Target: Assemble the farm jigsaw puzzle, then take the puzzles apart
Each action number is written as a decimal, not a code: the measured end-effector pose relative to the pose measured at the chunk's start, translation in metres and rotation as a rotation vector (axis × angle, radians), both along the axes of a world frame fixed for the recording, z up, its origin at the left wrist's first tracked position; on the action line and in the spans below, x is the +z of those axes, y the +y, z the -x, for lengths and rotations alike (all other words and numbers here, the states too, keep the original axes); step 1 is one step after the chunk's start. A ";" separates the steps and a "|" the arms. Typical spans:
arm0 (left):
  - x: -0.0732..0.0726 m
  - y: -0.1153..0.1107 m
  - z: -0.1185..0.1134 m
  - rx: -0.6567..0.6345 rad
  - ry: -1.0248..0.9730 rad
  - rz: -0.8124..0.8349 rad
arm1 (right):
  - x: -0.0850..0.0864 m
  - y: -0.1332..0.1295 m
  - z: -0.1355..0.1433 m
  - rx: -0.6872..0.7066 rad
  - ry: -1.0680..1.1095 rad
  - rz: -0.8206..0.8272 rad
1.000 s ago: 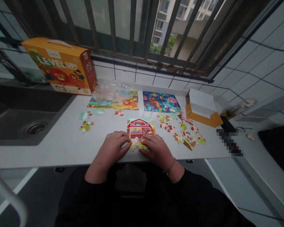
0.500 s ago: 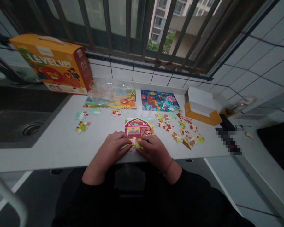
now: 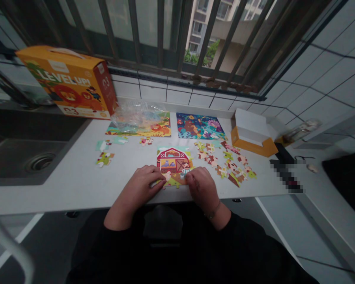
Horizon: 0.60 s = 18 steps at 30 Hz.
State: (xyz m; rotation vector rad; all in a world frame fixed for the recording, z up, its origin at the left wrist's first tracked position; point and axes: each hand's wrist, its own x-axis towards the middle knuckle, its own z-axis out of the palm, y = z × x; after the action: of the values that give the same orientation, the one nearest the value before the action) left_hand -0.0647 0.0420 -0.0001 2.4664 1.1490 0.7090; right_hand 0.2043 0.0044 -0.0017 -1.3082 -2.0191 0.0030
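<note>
Barn jigsaw puzzle (image 3: 173, 163), partly joined, lies on the worktop (image 3: 77, 173) right in front of us. Our left hand (image 3: 143, 183) rests loosely curled, fingertips on its lower left edge. Our right hand (image 3: 202, 187) is bunched nearly closed at its lower right edge; we cannot tell whether it pinches a piece. Loose puzzle pieces (image 3: 229, 165) lie to the right.

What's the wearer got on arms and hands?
Black sleeves, pushed or ending above the wrists. Left hand bare, no glove or ring visible. Right hand also ungloved, with a thin bracelet at its wrist; its material is too small to tell.
</note>
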 end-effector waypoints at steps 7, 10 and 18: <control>0.008 -0.004 0.003 0.056 -0.152 0.040 | 0.001 -0.006 -0.080 -0.177 -0.164 -0.116; 0.010 -0.004 0.002 0.065 -0.126 0.045 | -0.005 -0.010 -0.105 -0.227 -0.217 -0.104; 0.008 -0.004 -0.001 0.079 -0.105 0.048 | -0.017 -0.014 -0.109 -0.235 -0.282 -0.089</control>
State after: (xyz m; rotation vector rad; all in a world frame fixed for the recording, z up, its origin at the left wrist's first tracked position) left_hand -0.0633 0.0382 0.0078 2.3259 1.2150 0.8127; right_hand 0.3129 -0.0096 -0.0189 -1.5498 -2.0532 -0.3961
